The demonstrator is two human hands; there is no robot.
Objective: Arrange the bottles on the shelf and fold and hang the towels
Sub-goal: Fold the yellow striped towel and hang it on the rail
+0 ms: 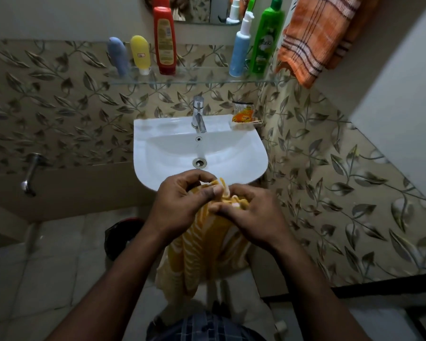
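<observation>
Head view: left hand (182, 200) and right hand (251, 215) both pinch the yellow towel (207, 252) before the sink (231, 153).

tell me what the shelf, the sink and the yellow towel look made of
The shelf looks like clear glass: the wall pattern shows through it. The sink looks like glossy white ceramic, with soft reflections. The yellow towel looks like soft woven cloth, probably cotton, bunching and hanging in folds.

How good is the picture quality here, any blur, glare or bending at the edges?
Head view: dim, with the brightest spot on the white sink; wide-angle bending curves the glass shelf and side walls; edges are smeared, the floor especially; both hands, left hand and right hand, and the yellow striped towel look slightly soft.
</observation>
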